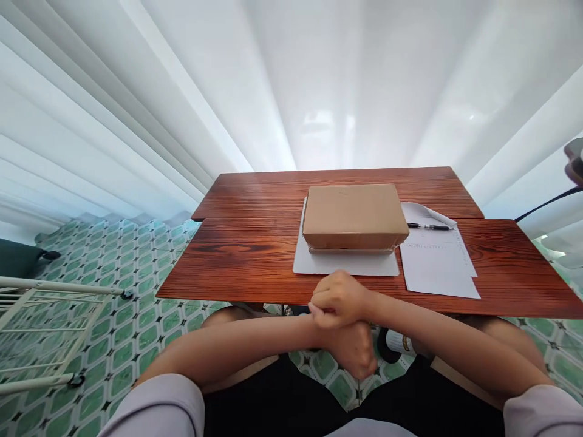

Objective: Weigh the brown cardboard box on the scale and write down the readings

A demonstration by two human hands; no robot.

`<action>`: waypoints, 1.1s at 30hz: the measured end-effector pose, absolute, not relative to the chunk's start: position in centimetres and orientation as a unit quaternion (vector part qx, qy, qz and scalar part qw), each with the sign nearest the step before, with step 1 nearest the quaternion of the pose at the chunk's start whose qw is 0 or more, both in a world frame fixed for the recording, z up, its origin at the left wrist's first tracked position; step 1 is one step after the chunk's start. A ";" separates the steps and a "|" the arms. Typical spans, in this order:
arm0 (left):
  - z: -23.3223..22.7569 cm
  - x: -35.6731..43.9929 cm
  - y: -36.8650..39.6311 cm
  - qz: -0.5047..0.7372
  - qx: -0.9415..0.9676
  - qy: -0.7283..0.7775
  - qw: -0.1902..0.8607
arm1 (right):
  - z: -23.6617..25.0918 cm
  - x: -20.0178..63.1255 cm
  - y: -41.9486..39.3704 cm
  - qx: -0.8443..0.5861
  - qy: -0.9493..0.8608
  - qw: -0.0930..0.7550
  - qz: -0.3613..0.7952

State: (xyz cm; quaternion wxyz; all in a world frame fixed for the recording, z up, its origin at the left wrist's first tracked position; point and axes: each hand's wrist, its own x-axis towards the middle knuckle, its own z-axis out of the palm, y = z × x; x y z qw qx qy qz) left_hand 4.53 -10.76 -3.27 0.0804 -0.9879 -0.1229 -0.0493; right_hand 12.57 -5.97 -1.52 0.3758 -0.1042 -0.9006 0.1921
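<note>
Hands crossed at the table edge
Left hand [353,349] fisted under the right hand [339,300] (curled closed, holding nothing); cardboard box [354,216] lies beyond on a grey mat [346,262], table [246,255] centre.

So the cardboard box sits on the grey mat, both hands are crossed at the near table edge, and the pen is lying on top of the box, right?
Not quite. The head view shows the pen lying on the white paper sheet to the right of the cardboard box, not on it. The rest holds: the box sits on the grey mat, left hand and right hand crossed at the near table edge.
</note>
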 end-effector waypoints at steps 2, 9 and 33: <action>-1.1 3.9 -10.0 -0.108 -0.988 0.024 0.109 | 1.2 14.1 -5.4 -0.113 -0.865 0.459 0.169; 6.0 0.7 -7.4 -0.359 -0.903 -0.083 0.220 | 6.7 20.2 -4.8 -0.310 -0.733 0.602 0.062; -1.7 -4.1 -0.8 -0.561 -0.520 -0.471 -0.440 | -1.5 24.8 -0.8 -0.549 -0.468 0.586 0.370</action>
